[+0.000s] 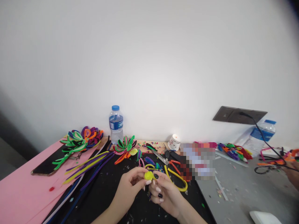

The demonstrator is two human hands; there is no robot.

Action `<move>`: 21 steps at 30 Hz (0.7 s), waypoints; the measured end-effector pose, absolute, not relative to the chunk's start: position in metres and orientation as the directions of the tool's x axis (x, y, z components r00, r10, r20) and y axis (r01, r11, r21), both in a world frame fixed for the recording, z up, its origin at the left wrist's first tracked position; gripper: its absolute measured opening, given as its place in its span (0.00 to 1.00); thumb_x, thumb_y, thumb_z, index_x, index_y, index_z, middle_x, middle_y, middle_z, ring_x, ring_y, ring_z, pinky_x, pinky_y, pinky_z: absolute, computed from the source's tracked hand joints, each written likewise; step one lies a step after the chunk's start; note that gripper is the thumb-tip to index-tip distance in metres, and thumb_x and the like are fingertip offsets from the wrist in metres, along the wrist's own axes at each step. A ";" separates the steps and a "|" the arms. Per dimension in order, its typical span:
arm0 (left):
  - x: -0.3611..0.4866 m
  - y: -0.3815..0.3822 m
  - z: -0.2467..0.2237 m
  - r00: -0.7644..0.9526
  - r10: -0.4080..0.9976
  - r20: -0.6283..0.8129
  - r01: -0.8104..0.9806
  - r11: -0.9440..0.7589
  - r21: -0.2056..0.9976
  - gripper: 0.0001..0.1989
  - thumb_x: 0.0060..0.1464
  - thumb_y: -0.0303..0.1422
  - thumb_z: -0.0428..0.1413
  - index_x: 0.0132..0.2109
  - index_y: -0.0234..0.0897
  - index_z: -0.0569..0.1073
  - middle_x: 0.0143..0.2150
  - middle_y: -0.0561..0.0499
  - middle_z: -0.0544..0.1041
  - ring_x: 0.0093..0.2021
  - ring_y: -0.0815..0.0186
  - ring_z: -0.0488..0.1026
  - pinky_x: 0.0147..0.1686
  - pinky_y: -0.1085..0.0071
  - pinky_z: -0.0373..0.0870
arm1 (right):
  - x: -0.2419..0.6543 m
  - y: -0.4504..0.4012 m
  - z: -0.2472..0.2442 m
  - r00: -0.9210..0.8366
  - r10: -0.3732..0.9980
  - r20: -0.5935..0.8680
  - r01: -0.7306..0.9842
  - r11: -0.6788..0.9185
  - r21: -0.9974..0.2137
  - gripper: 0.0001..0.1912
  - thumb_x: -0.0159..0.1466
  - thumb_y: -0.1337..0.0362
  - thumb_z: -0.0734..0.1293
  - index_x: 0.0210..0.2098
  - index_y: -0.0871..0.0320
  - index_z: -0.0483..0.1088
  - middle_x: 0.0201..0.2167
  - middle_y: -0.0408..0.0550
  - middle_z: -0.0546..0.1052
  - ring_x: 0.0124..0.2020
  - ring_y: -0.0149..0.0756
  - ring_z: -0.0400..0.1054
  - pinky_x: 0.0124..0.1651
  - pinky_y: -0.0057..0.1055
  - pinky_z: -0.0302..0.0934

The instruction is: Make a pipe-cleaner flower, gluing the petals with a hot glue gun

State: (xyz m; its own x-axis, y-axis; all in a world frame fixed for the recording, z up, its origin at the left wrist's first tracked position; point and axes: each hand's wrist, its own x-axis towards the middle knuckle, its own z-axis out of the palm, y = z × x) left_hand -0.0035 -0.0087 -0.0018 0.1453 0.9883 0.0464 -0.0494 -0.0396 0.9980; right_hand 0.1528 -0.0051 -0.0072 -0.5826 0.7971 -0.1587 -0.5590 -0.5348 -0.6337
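A small coiled yellow pipe-cleaner piece (148,175) is held between both hands, above the black mat (102,183). My left hand (132,183) pinches it from the left with thumb and fingers. From the right, my right hand (164,189) grips its edge with thumb and forefinger, the other fingers curled below. Behind the hands lie a looped yellow pipe cleaner (181,183), purple and blue loops (149,161), scissors (161,158) and red-handled pliers (175,166).
Yellow and purple pipe cleaners (88,168), a phone (45,165) and colourful pipe-cleaner flowers (125,147) lie at left and centre. A water bottle (116,124) and paper cup (174,142) stand by the wall. Another person's hand (293,172) is at the far right.
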 end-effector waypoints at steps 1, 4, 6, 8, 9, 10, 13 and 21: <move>-0.004 -0.009 -0.002 0.145 0.988 0.045 -0.051 -0.038 0.998 0.08 0.43 0.29 0.58 0.34 0.35 0.73 0.25 0.53 0.76 0.22 0.70 0.67 0.25 0.74 0.65 | 0.153 -0.005 -0.008 -0.585 0.796 -0.155 -0.555 -0.533 -0.639 0.09 0.57 0.63 0.67 0.26 0.61 0.63 0.15 0.36 0.59 0.15 0.20 0.45 0.17 0.21 0.34; -0.003 -0.009 -0.001 0.142 0.989 0.039 -0.062 -0.031 0.998 0.08 0.43 0.28 0.58 0.34 0.35 0.73 0.25 0.53 0.76 0.22 0.70 0.67 0.24 0.75 0.65 | 0.153 -0.006 -0.007 -0.594 0.789 -0.157 -0.538 -0.535 -0.652 0.09 0.57 0.63 0.67 0.27 0.61 0.63 0.15 0.36 0.59 0.15 0.20 0.45 0.18 0.21 0.35; -0.003 -0.009 -0.001 0.146 0.989 0.037 -0.072 -0.027 0.997 0.08 0.43 0.28 0.58 0.34 0.35 0.73 0.25 0.53 0.76 0.22 0.70 0.67 0.24 0.75 0.65 | 0.153 -0.006 -0.006 -0.597 0.784 -0.170 -0.525 -0.543 -0.656 0.09 0.56 0.63 0.68 0.28 0.61 0.63 0.15 0.37 0.60 0.15 0.19 0.46 0.18 0.20 0.35; -0.002 -0.009 -0.001 0.150 0.988 0.033 -0.081 -0.021 0.996 0.08 0.43 0.27 0.58 0.34 0.35 0.72 0.25 0.53 0.76 0.22 0.70 0.67 0.24 0.75 0.65 | 0.153 -0.007 -0.005 -0.597 0.780 -0.189 -0.511 -0.551 -0.659 0.10 0.55 0.63 0.68 0.29 0.61 0.63 0.16 0.37 0.62 0.15 0.19 0.47 0.17 0.20 0.35; -0.002 -0.009 0.000 0.152 0.988 0.031 -0.087 -0.018 0.996 0.08 0.43 0.27 0.58 0.34 0.34 0.72 0.25 0.53 0.77 0.23 0.70 0.68 0.24 0.75 0.65 | 0.153 -0.007 -0.004 -0.596 0.778 -0.199 -0.504 -0.555 -0.662 0.10 0.55 0.62 0.69 0.29 0.60 0.63 0.17 0.37 0.62 0.15 0.19 0.47 0.17 0.20 0.35; -0.002 -0.009 0.000 0.154 0.988 0.028 -0.094 -0.014 0.996 0.08 0.43 0.27 0.58 0.34 0.34 0.72 0.25 0.53 0.77 0.23 0.70 0.68 0.24 0.75 0.65 | 0.153 -0.007 -0.004 -0.595 0.776 -0.207 -0.496 -0.558 -0.666 0.10 0.55 0.62 0.69 0.30 0.60 0.63 0.17 0.38 0.63 0.15 0.19 0.48 0.17 0.20 0.35; -0.001 -0.008 0.002 0.163 0.987 0.016 -0.116 0.003 0.993 0.08 0.42 0.27 0.57 0.34 0.34 0.71 0.25 0.52 0.77 0.22 0.70 0.68 0.23 0.75 0.65 | 0.152 -0.006 -0.005 -0.587 0.779 -0.221 -0.489 -0.559 -0.670 0.11 0.55 0.61 0.69 0.30 0.60 0.63 0.18 0.38 0.64 0.15 0.19 0.49 0.17 0.20 0.35; -0.001 -0.007 -0.003 0.178 0.984 0.015 -0.151 0.012 0.988 0.08 0.43 0.27 0.58 0.35 0.33 0.70 0.24 0.52 0.76 0.23 0.70 0.69 0.23 0.75 0.65 | 0.153 -0.007 -0.007 -0.579 0.780 -0.238 -0.480 -0.561 -0.674 0.10 0.55 0.61 0.68 0.31 0.60 0.64 0.19 0.39 0.64 0.15 0.19 0.50 0.17 0.20 0.36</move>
